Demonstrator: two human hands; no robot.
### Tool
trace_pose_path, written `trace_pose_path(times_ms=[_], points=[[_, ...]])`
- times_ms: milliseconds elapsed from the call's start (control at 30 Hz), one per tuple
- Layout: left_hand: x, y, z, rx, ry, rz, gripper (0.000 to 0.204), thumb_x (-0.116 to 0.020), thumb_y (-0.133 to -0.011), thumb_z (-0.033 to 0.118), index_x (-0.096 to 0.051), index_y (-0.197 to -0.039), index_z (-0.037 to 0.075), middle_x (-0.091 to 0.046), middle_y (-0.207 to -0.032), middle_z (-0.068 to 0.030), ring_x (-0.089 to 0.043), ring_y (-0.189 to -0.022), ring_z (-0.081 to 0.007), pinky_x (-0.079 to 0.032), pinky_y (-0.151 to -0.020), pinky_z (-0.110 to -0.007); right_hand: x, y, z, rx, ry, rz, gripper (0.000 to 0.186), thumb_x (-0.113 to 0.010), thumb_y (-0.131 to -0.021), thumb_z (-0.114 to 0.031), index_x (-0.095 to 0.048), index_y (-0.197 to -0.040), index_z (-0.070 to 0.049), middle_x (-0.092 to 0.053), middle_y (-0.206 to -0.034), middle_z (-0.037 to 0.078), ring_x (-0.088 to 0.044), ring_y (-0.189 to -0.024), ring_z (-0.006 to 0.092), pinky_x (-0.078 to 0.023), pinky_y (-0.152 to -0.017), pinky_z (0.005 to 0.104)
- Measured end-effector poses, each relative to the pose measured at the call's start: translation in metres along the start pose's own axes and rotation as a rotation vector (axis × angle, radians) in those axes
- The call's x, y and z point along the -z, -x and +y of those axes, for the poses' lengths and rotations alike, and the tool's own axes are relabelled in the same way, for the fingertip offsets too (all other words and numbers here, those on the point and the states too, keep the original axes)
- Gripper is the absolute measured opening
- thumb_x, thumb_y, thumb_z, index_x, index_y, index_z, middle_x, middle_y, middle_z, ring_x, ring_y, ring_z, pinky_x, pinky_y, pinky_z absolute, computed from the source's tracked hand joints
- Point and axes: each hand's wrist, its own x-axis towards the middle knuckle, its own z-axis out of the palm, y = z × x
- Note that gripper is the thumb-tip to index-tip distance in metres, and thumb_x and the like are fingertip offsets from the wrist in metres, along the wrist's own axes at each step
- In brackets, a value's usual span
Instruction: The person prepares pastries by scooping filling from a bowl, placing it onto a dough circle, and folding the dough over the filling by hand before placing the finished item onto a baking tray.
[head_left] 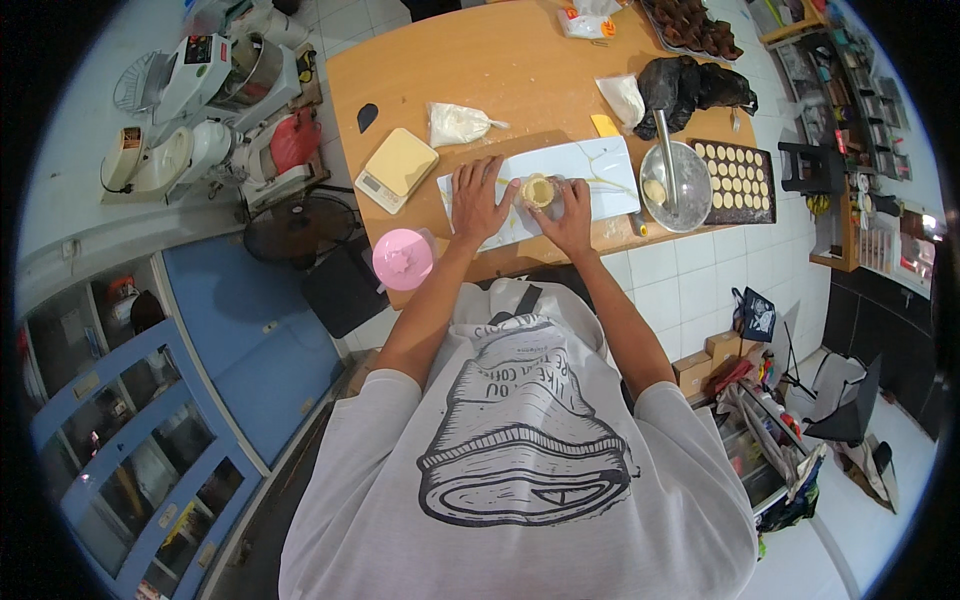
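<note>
On a white marbled board (600, 165), a small round cup-shaped piece (539, 191) has a pale, dough-like rim and a yellowish middle. My right hand (570, 222) curls round its right side, thumb at the near edge. My left hand (478, 203) lies flat on the board with its fingers stretched out, and its thumb tip reaches close to the piece's left side. Whether that thumb touches it is hard to tell. To the right, a steel bowl (697, 205) holds a lump of pale dough (655, 191) and a long metal-handled tool (663, 140).
A dark tray (768, 212) carries several rows of pale rounds. A kitchen scale (397, 165), a pink lidded container (403, 259) and a bag of white powder (458, 124) stand left. Black plastic bags (680, 88) and a yellow scraper (605, 125) lie beyond the board on the wooden table (450, 60).
</note>
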Motion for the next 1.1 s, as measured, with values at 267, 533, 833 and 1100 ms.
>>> trace_pose_path(times_ms=[267, 533, 833, 1100], points=[[0.004, 0.0, 0.003, -0.003, 0.011, 0.008, 0.052, -0.058, -0.097, 0.041, -0.057, -0.133, 0.003, -0.059, -0.131, -0.0156, -0.05, -0.122, -0.0363, -0.032, -0.109, -0.05, 0.0, 0.001, 0.0, 0.002, 0.006, 0.003, 0.057, -0.087, -0.07, -0.027, -0.061, -0.114, -0.001, -0.054, -0.103, 0.018, -0.053, -0.098, 0.0368, -0.046, -0.087, 0.047], [0.009, -0.004, -0.005, -0.021, -0.057, -0.114, 0.063, -0.054, -0.098, 0.053, -0.055, -0.138, 0.004, -0.059, -0.13, -0.0162, -0.051, -0.121, -0.0346, -0.033, -0.107, -0.048, 0.012, -0.001, 0.007, 0.023, -0.007, -0.01, 0.068, -0.084, -0.074, -0.022, -0.05, -0.13, -0.001, -0.051, -0.123, 0.022, -0.047, -0.118, 0.041, -0.04, -0.102, 0.0502], [0.007, -0.027, -0.026, 0.107, -0.028, -0.474, 0.09, -0.05, -0.088, 0.077, -0.049, -0.144, 0.006, -0.053, -0.142, -0.0199, -0.046, -0.134, -0.0357, -0.033, -0.111, -0.05, 0.033, -0.027, 0.047, -0.217, 0.28, -0.227, 0.103, -0.07, -0.083, -0.058, -0.021, -0.157, -0.007, -0.014, -0.162, 0.024, -0.007, -0.151, 0.0422, -0.006, -0.119, 0.0617], [-0.007, -0.037, -0.041, 0.227, 0.059, -0.668, 0.113, -0.055, -0.071, 0.09, -0.041, -0.152, 0.013, -0.043, -0.152, -0.0198, -0.037, -0.142, -0.0398, -0.025, -0.115, -0.059, 0.039, -0.036, 0.051, -0.303, 0.254, -0.447, 0.12, -0.067, -0.077, -0.074, -0.01, -0.162, -0.013, 0.006, -0.168, 0.02, 0.012, -0.154, 0.0377, 0.006, -0.116, 0.0677]])
